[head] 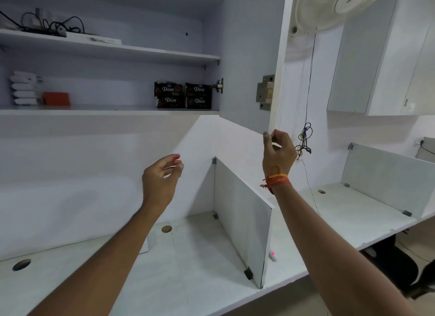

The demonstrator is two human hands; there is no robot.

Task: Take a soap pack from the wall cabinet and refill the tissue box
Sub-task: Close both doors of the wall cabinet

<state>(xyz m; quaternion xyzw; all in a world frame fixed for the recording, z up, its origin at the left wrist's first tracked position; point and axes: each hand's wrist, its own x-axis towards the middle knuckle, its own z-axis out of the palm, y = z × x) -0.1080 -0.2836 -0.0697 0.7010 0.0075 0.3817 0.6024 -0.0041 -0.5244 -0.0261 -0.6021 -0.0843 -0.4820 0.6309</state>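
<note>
Up on the lower shelf (106,112), four Dove packs (183,94) stacked two by two at the right end. Likely light, soft-wrapped, slick film; best taken by the short sides of a top pack. Left hand (162,179) raised, loosely spread, empty. Right hand (279,150) pinching the door (247,56) corner.

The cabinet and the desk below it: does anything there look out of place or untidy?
Mostly tidy. The cables on the top shelf lie in a tangle, and a thin cord hangs down the wall, bunched in a loose knot beside the right hand. The soap packs are stacked neatly.
</note>
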